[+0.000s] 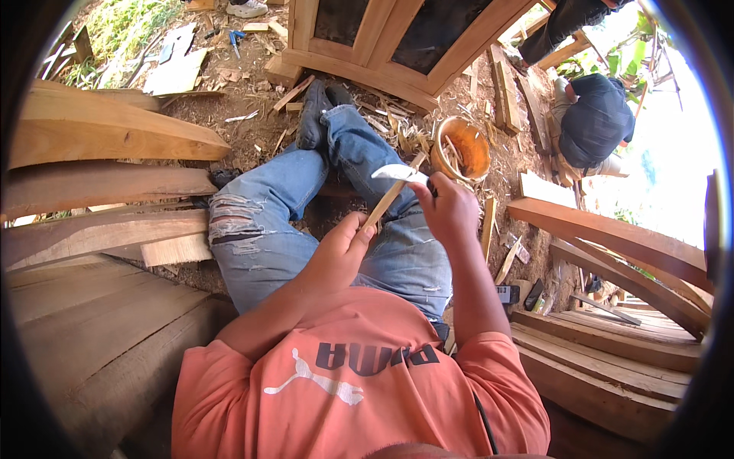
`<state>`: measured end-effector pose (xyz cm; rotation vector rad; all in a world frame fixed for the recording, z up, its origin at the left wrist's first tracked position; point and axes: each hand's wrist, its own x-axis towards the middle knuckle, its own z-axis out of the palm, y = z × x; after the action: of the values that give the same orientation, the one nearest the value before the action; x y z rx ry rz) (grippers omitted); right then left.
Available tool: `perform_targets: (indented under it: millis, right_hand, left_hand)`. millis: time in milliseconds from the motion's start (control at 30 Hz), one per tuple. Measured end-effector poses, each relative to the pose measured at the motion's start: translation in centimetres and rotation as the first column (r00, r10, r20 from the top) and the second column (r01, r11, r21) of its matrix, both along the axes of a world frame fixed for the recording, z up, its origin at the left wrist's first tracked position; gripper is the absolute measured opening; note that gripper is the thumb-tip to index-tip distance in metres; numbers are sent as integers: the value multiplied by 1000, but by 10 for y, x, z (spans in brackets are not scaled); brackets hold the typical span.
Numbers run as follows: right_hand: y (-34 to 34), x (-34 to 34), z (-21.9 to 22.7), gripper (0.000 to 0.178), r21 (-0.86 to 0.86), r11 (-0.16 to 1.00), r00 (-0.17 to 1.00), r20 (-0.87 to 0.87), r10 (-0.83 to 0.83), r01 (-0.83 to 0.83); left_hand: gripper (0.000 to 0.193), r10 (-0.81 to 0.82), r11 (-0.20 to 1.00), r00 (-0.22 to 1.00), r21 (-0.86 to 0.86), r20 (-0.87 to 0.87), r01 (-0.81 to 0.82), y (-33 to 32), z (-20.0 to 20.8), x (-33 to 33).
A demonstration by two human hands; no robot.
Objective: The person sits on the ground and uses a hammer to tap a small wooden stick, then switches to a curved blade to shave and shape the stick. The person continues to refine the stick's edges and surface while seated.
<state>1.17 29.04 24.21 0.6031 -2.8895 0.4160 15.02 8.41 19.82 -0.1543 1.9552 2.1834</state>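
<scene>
My left hand [345, 243] grips a thin wooden stick [388, 197] at its lower end, over my lap in torn jeans. The stick slants up and to the right, away from me. In my right hand [451, 213] is a knife, its fingers closed round the handle, which they mostly hide. The bright curved knife blade [399, 173] points left and lies across the upper part of the stick. Just beyond my right hand stands an orange-brown bucket [480, 153] with wood pieces in it.
Ahead stands a wooden panelled frame [359, 61]. Thick beams [115, 126] lie to my left, stacked planks [604, 375] to my right. Wood shavings and offcuts litter the ground around a blue-handled tool [235, 42]. A person in dark clothing [596, 118] bends at the far right.
</scene>
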Motion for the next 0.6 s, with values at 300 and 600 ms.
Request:
perform_targets:
  millis: [300, 600]
  right_hand:
    - [-7, 45, 0, 41, 41, 975, 970, 122, 213, -219]
    - [28, -8, 10, 43, -45, 986, 987, 14, -159, 159]
  left_hand:
    - [25, 53, 998, 999, -26, 4, -53, -7, -3, 10]
    - [23, 24, 1000, 998, 14, 65, -25, -5, -5, 15]
